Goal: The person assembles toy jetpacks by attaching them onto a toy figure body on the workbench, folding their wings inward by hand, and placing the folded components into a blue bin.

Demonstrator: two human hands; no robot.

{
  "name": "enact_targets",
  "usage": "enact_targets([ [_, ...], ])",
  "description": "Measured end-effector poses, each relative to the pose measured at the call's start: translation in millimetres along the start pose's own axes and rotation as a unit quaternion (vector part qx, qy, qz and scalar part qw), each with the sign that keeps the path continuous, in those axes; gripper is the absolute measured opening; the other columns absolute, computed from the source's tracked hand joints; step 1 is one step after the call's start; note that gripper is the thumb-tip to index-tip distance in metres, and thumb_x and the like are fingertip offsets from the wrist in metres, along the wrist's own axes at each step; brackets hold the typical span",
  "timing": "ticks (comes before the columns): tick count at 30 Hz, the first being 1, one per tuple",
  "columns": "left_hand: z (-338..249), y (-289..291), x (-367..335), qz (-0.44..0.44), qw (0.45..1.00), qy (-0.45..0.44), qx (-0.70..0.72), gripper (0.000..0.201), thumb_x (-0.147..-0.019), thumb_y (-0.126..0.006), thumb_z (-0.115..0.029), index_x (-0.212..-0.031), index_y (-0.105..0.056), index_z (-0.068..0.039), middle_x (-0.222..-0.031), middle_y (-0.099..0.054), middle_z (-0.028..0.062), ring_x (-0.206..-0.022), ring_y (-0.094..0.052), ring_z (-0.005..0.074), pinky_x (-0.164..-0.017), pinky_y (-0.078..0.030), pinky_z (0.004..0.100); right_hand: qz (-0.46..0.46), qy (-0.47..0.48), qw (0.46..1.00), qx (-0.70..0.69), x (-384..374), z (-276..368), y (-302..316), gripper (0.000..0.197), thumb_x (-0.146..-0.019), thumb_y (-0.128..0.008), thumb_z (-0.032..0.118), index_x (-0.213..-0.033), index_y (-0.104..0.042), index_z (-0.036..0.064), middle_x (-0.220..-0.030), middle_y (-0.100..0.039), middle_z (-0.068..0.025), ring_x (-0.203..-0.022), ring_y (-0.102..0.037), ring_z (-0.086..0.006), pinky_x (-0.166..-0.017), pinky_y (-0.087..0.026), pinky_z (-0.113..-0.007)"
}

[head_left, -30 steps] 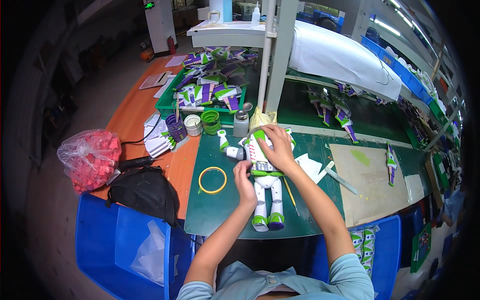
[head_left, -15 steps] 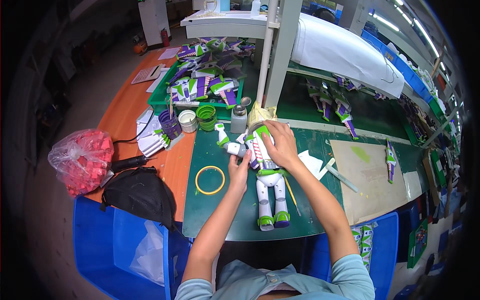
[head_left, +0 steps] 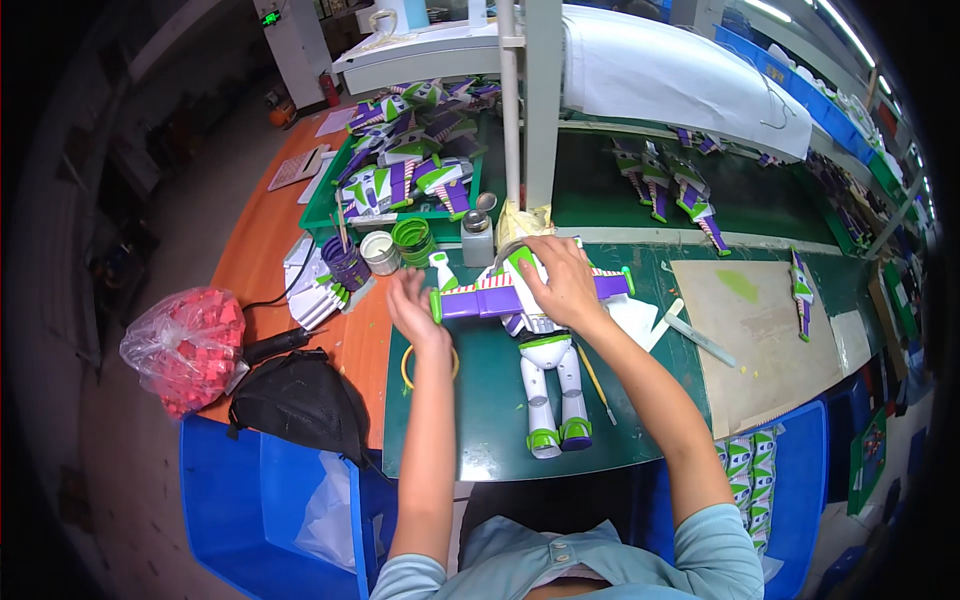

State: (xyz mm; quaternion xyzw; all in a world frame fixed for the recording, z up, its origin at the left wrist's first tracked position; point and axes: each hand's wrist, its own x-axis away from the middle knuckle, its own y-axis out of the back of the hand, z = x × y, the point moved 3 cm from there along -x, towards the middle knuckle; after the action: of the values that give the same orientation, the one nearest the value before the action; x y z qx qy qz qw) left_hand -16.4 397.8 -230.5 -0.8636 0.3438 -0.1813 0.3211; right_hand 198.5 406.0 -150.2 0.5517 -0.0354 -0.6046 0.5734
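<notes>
A white, green and purple toy space figure [head_left: 545, 352] lies on its back or front, I cannot tell which, on the green table mat [head_left: 480, 440], legs toward me. Purple wings with red-and-white striped edges [head_left: 480, 303] spread out to both sides of its torso. My right hand [head_left: 565, 285] is closed over the upper torso and hides part of it. At the left wing's green tip, my left hand [head_left: 412, 305] is open, fingers stretched out, touching or very near the tip. The toy's white forearm piece [head_left: 441, 270] shows above the left wing.
Paint jars [head_left: 412, 240] and a metal-capped bottle [head_left: 478, 240] stand behind. A green tray [head_left: 320, 205] holds several winged toy parts. A tape ring [head_left: 456, 370], a brush [head_left: 597, 383] and a flat tool [head_left: 700, 340] lie around the figure. Blue bins [head_left: 230, 500] flank me below.
The wings, folded before, are now spread out on both sides. My left hand has moved from the toy's side out to the left wing tip and opened. My right hand stays on the torso.
</notes>
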Motion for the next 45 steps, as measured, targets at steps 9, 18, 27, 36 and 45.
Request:
enact_targets([
  [9,19.1,-66.0,116.2,0.318,0.779,-0.400,-0.365,0.034,-0.092,-0.035,-0.016,-0.117,-0.047,0.003,-0.125,-0.048,0.0191,-0.121,-0.041,0.0335,-0.101,-0.030,0.0400,-0.061,-0.051,0.992,-0.102,4.1,-15.6,-10.4,0.036,-0.083,-0.054,0.026,-0.110,-0.057,0.0020,-0.109,-0.058,-0.0142,-0.106,-0.050,-0.0308,-0.089,-0.037,-0.039],
  [18,30.4,-61.5,116.7,0.317,0.789,-0.386,-0.358,0.031,-0.087,-0.036,-0.004,-0.116,-0.045,0.004,-0.127,-0.045,0.0203,-0.123,-0.038,0.0361,-0.101,-0.030,0.0419,-0.087,-0.243,0.761,-0.595,62.7,-139.2,-34.5,0.058,-0.095,-0.032,0.042,-0.135,-0.032,-0.0010,-0.140,-0.034,-0.0132,-0.131,-0.029,-0.0212,-0.109,-0.018,-0.033],
  [27,23.3,-32.3,135.9,0.227,0.836,-0.195,-0.461,0.051,-0.087,-0.050,-0.022,-0.127,-0.033,0.004,-0.142,-0.019,0.0188,-0.134,-0.008,0.0326,-0.107,-0.012,0.0419,-0.141,-0.163,0.842,-0.495,85.3,-6.9,12.9,0.053,-0.096,-0.027,0.036,-0.134,-0.028,-0.0015,-0.136,-0.033,-0.0162,-0.129,-0.028,-0.0255,-0.106,-0.018,-0.035],
  [36,2.2,-54.6,264.9,0.525,0.812,0.029,-0.254,0.075,-0.073,-0.069,-0.002,-0.134,-0.025,0.004,-0.124,-0.044,0.0158,-0.112,-0.047,0.0205,-0.095,-0.038,0.0318,0.028,0.050,0.995,0.079,205.8,-6.2,189.6,0.092,-0.069,-0.066,0.051,-0.136,-0.024,0.0031,-0.141,-0.023,-0.0212,-0.132,-0.022,-0.0353,-0.106,-0.014,-0.053],
  [45,102.7,-43.8,458.6,0.777,0.498,0.259,-0.284,0.082,-0.071,-0.068,0.002,-0.137,-0.018,-0.005,-0.102,-0.059,0.0140,-0.090,-0.060,0.0177,-0.081,-0.047,0.0320,0.162,-0.149,0.951,0.218,405.7,-9.3,287.7,0.087,-0.056,-0.075,0.037,-0.132,-0.038,0.0151,-0.129,-0.042,-0.0152,-0.121,-0.038,-0.0329,-0.101,-0.027,-0.052],
])
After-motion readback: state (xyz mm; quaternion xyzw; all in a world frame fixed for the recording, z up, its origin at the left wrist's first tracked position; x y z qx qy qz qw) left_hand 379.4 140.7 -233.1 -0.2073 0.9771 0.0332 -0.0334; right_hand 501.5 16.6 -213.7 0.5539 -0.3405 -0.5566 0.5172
